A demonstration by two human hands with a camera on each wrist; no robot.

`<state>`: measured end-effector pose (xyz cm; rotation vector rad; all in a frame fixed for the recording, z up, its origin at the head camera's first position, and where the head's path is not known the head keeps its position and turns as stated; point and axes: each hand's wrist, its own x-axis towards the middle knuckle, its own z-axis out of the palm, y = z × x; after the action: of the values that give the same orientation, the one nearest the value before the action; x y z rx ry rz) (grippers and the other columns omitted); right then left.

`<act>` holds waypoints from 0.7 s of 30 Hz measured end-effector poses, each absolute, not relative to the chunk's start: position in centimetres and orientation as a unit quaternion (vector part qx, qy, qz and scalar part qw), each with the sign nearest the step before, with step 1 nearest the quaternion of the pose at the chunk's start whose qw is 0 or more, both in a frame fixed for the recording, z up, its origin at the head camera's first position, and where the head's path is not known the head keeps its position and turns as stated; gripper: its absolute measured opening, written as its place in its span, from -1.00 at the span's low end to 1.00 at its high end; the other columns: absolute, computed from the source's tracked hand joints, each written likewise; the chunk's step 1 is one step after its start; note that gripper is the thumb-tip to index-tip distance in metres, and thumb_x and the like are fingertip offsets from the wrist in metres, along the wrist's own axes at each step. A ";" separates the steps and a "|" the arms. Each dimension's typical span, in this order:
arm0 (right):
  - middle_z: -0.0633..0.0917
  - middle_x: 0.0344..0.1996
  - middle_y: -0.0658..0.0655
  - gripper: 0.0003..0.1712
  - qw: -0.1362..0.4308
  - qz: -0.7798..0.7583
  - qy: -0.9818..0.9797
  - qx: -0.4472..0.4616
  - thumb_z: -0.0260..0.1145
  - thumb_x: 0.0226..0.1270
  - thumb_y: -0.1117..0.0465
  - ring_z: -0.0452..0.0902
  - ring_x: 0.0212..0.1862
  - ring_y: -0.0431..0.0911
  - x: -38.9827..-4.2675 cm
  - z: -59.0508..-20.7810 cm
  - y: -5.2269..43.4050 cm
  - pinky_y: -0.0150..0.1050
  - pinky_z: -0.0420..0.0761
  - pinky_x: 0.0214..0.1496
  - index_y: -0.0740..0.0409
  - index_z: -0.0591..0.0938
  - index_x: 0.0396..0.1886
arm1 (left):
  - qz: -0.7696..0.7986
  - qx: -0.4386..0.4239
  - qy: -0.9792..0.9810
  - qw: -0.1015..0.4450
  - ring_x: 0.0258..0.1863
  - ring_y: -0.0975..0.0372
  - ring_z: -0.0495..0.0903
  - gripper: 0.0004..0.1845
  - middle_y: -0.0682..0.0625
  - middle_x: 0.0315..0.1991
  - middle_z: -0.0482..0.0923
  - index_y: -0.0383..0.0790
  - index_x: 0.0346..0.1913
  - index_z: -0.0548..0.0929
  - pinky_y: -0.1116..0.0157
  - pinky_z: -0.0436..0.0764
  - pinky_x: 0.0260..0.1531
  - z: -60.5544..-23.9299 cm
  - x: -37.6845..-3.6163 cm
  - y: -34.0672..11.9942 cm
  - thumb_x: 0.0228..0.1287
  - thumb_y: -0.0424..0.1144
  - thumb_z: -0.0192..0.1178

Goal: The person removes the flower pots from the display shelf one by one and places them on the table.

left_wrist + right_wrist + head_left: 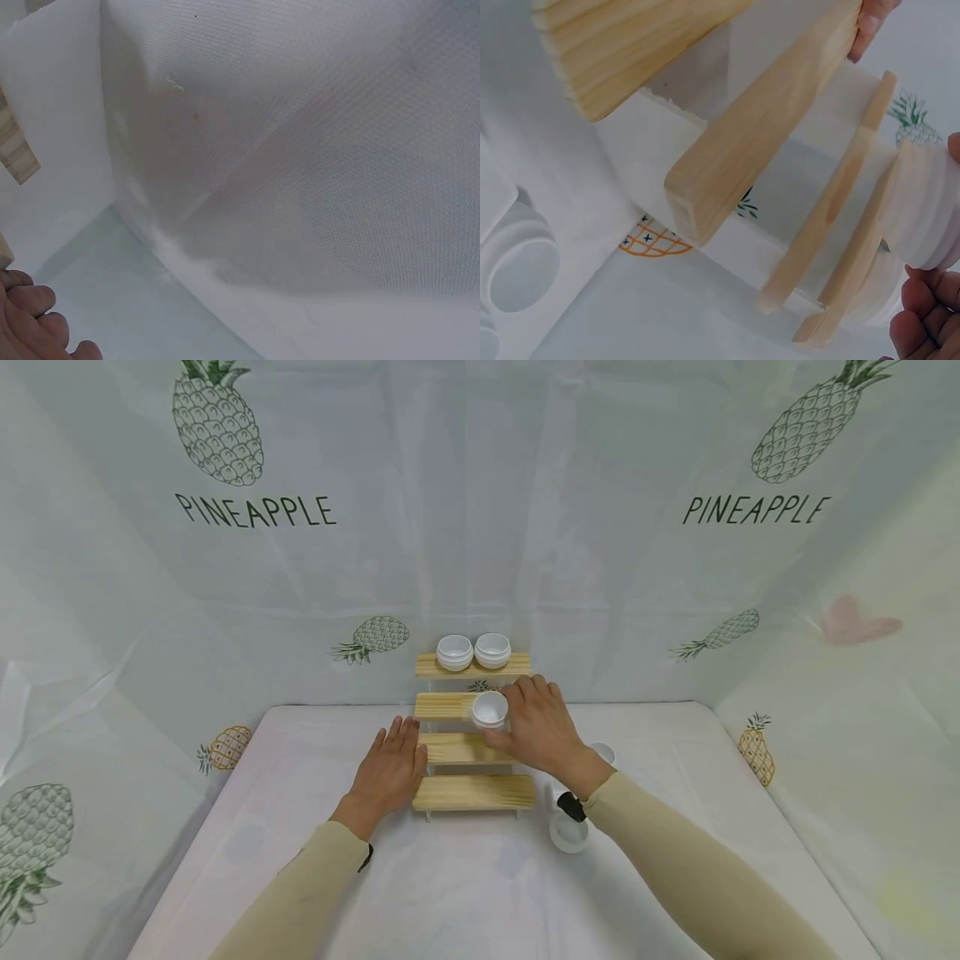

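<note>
My right hand grips a small white bowl by its right side, at the second shelf from the top of a stepped wooden rack. In the right wrist view that white bowl sits between thumb and fingers, close by a shelf edge. Fingers straight, my left hand rests along the rack's left side; in the left wrist view only the curved fingers show at the lower left corner. Two more white bowls stand side by side on the top shelf.
To the right of the rack, a white bowl stands on the white-covered table, and another white bowl is partly hidden behind my right wrist. A pineapple-printed cloth hangs behind and at both sides.
</note>
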<state>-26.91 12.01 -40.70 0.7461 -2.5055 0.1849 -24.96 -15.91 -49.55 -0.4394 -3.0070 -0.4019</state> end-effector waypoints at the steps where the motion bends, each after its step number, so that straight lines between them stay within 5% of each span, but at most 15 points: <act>1: 0.63 -0.21 0.15 -0.27 0.260 0.066 -0.923 0.276 0.54 0.18 -0.30 0.45 -0.17 0.09 -26.8 -40.7 12.2 -0.09 0.40 -0.20 0.22 0.69 0.03 | -0.130 -0.142 -0.981 0.037 0.72 -0.07 -0.07 -0.29 -0.24 0.70 0.02 -0.35 0.69 0.00 -0.10 -0.06 0.69 -49.6 -25.0 -15.9 0.77 0.07 -0.51; 21: 0.65 -0.15 0.18 -0.29 0.236 0.060 -0.933 0.267 0.49 0.20 -0.27 0.45 -0.10 0.10 -23.5 -43.0 19.0 -0.06 0.42 -0.10 0.26 0.65 0.00 | -0.126 -0.142 -0.981 0.031 0.72 -0.06 -0.07 -0.30 -0.24 0.70 0.00 -0.36 0.69 0.01 -0.09 -0.05 0.69 -49.3 -24.9 -15.8 0.77 0.06 -0.47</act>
<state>-23.53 18.95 -43.01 0.7328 -2.5580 0.1638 -24.95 -15.79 -49.31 -0.4389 -3.0227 -0.3895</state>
